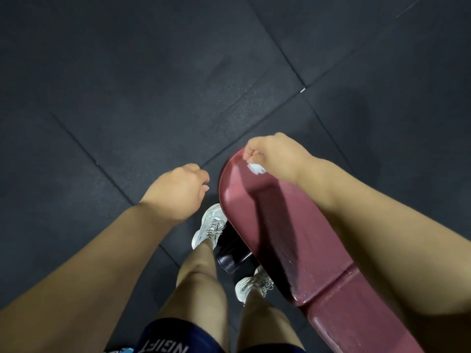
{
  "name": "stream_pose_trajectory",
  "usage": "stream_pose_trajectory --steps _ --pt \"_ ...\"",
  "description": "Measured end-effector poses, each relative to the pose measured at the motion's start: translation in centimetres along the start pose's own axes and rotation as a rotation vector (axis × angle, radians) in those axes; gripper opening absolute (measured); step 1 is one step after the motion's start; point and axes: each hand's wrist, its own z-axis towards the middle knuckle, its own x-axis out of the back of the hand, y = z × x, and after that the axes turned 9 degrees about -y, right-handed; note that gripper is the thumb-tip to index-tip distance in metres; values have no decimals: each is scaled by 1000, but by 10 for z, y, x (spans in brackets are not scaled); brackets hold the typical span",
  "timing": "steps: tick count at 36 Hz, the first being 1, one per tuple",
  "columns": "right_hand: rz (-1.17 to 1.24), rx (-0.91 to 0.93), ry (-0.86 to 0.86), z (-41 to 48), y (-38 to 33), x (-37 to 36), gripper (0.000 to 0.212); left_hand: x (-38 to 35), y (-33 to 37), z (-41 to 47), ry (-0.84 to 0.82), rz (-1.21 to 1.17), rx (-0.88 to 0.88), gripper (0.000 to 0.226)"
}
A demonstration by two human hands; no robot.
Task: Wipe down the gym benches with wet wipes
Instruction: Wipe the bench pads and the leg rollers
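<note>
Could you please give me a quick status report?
Right hand pinches crumpled white wet wipe at end of maroon padded bench. Left hand loosely curled, empty. Nothing blocking.

White capital letters stood on the dark blue shorts [178,337] at the near edge. They appeared upside down and cropped, so no word could be read with certainty.

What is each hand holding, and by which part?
The right hand grips a bunched wipe by its upper part, at the far end of the bench. The left hand holds nothing.

Gym: black rubber floor tiles [153,85], maroon padded bench [305,238].
</note>
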Motion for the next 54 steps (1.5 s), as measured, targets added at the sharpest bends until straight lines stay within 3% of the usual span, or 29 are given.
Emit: stream_pose_trajectory --steps 7,14,19,26,34,43,54 --pt "117 -300 155 -89 39 11 16 42 50 -9 19 80 -106 22" --pt "268 -443 231 -188 59 -1 6 63 126 -19 -2 240 -255 22" --pt "407 -582 372 -262 82 -28 27 58 195 -23 -44 365 -392 18" --pt "618 -773 530 -369 113 -94 31 30 296 -41 -155 556 -587 21" --pt "803 -935 570 -478 146 -200 31 -27 404 -87 -221 763 -755 20" --pt "970 -980 568 -601 187 -323 30 -139 508 -159 -309 971 -809 17" --pt "1169 -1153 793 -762 212 -443 8 -285 645 -265 -372 1144 -1033 20"
